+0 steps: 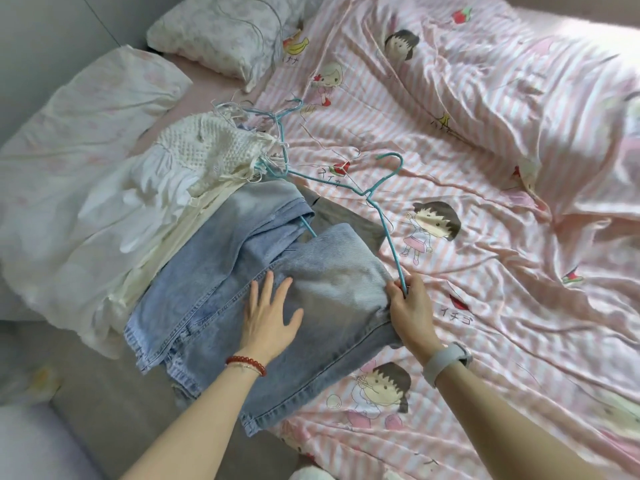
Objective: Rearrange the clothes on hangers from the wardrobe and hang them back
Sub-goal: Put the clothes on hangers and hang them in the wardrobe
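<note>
Near the bed's near-left edge, the left hand (268, 308) lies flat on the folded light-blue denim jeans (277, 289) while the right hand (408, 306) pinches the thin blue wire hanger (384, 216), apparently straightening them; lifting both together likely follows.

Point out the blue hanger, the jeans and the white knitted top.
blue hanger (390, 233): head view, on its right sloping arm.
jeans (194, 289): head view, on a leg.
white knitted top (207, 140): head view, on the knit.

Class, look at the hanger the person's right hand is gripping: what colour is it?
Light blue. The hanger shows best in the head view, against the pink-striped bedsheet.
</note>
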The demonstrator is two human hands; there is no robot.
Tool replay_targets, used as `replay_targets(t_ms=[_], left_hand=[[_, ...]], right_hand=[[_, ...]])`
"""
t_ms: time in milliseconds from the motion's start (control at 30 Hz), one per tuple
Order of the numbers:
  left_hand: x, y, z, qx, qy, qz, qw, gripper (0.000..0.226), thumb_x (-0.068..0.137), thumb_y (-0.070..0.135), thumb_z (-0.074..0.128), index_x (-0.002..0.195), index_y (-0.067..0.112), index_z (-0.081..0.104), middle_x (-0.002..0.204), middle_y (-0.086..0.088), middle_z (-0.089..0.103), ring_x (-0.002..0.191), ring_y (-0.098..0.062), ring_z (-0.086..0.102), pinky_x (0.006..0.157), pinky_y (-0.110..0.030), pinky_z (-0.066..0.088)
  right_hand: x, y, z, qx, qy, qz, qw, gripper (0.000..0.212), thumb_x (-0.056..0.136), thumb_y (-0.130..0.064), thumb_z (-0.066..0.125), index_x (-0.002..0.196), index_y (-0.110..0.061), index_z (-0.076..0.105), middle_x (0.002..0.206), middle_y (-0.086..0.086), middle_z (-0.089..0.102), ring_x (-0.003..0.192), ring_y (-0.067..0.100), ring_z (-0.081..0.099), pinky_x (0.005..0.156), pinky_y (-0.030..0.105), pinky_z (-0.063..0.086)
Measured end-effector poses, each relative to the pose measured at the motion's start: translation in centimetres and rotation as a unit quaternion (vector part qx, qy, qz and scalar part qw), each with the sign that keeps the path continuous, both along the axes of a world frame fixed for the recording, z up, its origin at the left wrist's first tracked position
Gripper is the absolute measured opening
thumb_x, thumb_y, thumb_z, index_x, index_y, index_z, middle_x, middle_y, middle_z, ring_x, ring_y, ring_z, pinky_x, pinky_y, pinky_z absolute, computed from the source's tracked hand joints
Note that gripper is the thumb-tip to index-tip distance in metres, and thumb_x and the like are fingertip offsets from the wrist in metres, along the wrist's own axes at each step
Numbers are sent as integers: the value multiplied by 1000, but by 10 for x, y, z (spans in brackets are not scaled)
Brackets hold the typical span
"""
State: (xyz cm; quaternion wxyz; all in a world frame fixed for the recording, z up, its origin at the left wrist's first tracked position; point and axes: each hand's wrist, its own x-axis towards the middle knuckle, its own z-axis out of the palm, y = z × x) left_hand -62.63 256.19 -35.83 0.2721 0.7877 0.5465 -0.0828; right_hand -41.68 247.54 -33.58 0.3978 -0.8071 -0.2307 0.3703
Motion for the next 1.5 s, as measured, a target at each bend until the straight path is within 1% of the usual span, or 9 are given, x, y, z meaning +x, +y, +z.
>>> replay_targets(t_ms=[267, 567, 733, 867, 967, 1133, 1300, 1433, 1500], left_hand=[[19, -63, 43, 25, -67, -27, 997, 47, 96, 37, 41, 140, 24, 31, 151, 4, 26, 142, -13, 10, 114, -36, 11], [77, -99, 27, -14, -25, -58, 998, 55, 97, 29, 40, 146, 17, 19, 152, -5, 21, 141, -21, 13, 115, -39, 15], [94, -106, 25, -20, -4, -65, 998, 54, 97, 27, 41, 145, 15, 21, 151, -7, 21, 140, -22, 17, 113, -40, 20], [105, -98, 44, 10, -50, -49, 998, 50, 96, 21, 42, 143, 14, 26, 150, -7, 23, 139, -21, 19, 112, -39, 22], [109, -80, 76, 60, -87, -21, 994, 50, 96, 21, 42, 144, 16, 26, 153, -6, 17, 140, -21, 15, 112, -38, 20], [98, -40, 152, 217, -181, 15, 959, 58, 95, 17, 45, 147, 15, 18, 155, -6, 5, 142, -21, 8, 114, -36, 14], [62, -16, 221, 362, -130, 14, 923, 58, 94, 31, 39, 147, 17, 20, 156, -7, 7, 143, -26, 4, 114, -43, 6], [4, -15, 268, 417, -105, 28, 903, 46, 95, 33, 36, 139, 20, 40, 146, -2, 37, 140, -23, 23, 112, -50, 1], [-31, -26, 285, 428, -119, 44, 895, 36, 96, 32, 38, 121, 13, 55, 120, -7, 59, 119, -28, 49, 108, -47, 17]], right_hand=[[49, -95, 23, 33, -54, -7, 998, 11, 90, -10, 53, 84, -13, 44, 71, -4, 48, 66, 13, 46, 55, 21, 31], [108, -143, -6, -49, -158, 19, 986, 18, 97, -12, 38, 105, 1, 47, 92, 25, 60, 87, 39, 55, 64, 36, 30], [134, -126, -5, -106, -143, 38, 983, 29, 84, 2, 42, 111, -7, 46, 105, 13, 61, 94, 33, 55, 68, 35, 36], [137, -97, 17, -63, -96, -1, 993, 20, 90, -17, 45, 104, -4, 52, 94, 12, 56, 94, 33, 54, 73, 36, 37], [121, -83, 42, -34, -191, -4, 981, 34, 91, -40, 48, 101, -10, 60, 93, 11, 65, 91, 33, 58, 70, 36, 38], [103, -69, 90, 93, -290, -4, 953, 28, 88, -35, 58, 83, -8, 63, 77, 15, 66, 79, 37, 60, 61, 35, 36], [80, -42, 156, 276, -398, 65, 873, 28, 78, -36, 59, 66, -12, 63, 54, 3, 61, 51, 27, 61, 50, 25, 38], [46, -16, 209, 373, -424, 118, 816, 35, 78, -42, 48, 65, -13, 64, 54, 1, 62, 48, 23, 61, 45, 26, 44], [23, -4, 231, 404, -431, 150, 793, 36, 79, -43, 47, 66, -13, 65, 58, 1, 63, 50, 23, 62, 47, 28, 45]])
